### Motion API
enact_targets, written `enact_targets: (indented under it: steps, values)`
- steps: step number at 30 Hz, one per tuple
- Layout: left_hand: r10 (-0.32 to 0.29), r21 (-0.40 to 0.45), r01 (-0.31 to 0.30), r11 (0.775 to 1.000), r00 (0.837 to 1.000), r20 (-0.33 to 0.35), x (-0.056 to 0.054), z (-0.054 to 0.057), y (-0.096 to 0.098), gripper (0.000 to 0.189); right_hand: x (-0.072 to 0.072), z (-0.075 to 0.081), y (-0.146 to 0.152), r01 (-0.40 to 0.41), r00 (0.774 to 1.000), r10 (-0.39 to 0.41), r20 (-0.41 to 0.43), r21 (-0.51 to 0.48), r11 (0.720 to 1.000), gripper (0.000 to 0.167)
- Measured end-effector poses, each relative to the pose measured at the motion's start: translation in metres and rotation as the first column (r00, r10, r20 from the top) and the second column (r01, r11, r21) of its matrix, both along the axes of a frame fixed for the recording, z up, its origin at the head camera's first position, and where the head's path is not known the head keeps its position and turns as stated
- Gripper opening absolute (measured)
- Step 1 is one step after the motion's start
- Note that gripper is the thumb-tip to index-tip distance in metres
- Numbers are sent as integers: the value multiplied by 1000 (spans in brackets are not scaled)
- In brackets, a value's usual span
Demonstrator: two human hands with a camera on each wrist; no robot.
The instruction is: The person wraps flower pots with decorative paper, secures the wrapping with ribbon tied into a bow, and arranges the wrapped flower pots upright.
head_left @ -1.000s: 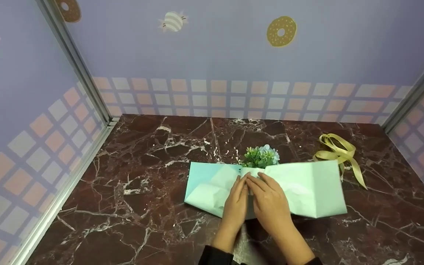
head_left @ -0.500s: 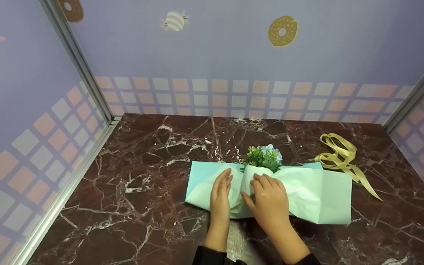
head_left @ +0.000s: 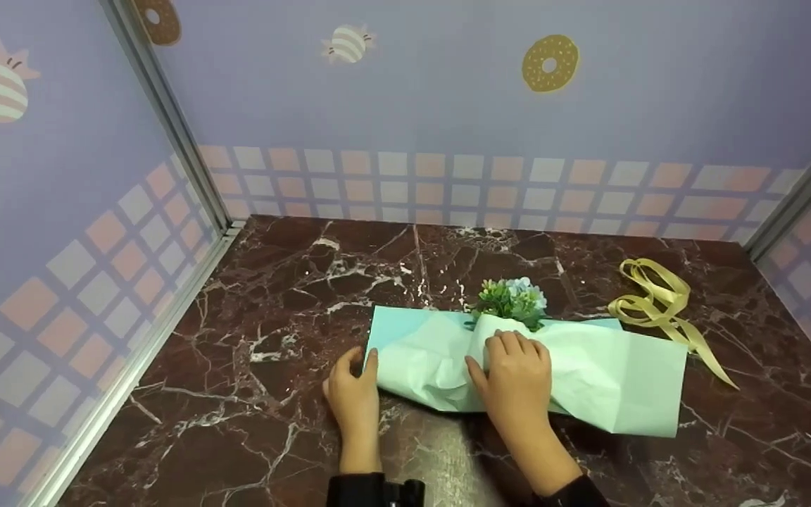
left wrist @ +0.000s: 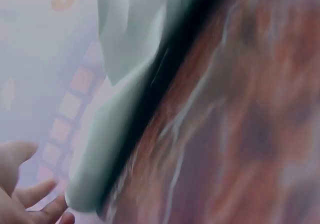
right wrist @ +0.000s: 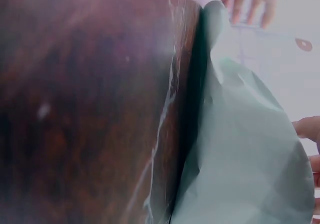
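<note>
A small bunch of artificial flowers [head_left: 511,301], green leaves with pale blue petals, pokes out at the far edge of a pale mint wrapping paper [head_left: 588,370]. The paper is folded over the stems, which are hidden. My right hand [head_left: 518,377] presses down on the folded middle of the paper, fingers bent slightly over it. At the paper's left end is my left hand [head_left: 353,394], thumb and fingers apart around the corner. In the left wrist view, the spread fingers of the left hand [left wrist: 30,194] reach the paper's rolled end [left wrist: 90,184].
A loose yellow ribbon [head_left: 659,303] lies in loops to the right, near the paper's far right corner. White crumbs [head_left: 441,289] are scattered behind the paper on the dark marbled table [head_left: 236,422]. Patterned walls [head_left: 448,105] enclose the back and sides.
The hands were together at the middle and have parted. My left hand has moved left to the paper's end, while the right stays on the fold. The paper's right flap has come down lower.
</note>
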State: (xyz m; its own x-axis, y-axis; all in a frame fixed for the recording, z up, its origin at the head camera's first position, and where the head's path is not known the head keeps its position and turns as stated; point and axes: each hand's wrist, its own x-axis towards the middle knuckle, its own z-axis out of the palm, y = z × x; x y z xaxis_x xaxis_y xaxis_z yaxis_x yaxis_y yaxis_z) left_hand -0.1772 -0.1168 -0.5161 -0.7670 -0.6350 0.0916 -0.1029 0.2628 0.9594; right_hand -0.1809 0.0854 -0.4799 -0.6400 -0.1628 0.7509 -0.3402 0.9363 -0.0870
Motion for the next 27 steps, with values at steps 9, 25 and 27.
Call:
enact_targets:
  steps: [9, 25, 27]
  values:
    - [-72, -118, 90, 989, 986, 148, -2, -9, -10, 26, -1, -3, -4, 43, 999, -43, 14, 11, 999, 43]
    - [-70, -173, 96, 980, 986, 151, -4, -9, -23, 18, 0, -1, -2, 82, 996, -82, 16, -7, 997, 47]
    - [-69, -132, 89, 987, 987, 146, -3, -8, -23, 19, 1, -1, -1, 82, 997, -82, 17, -9, 997, 47]
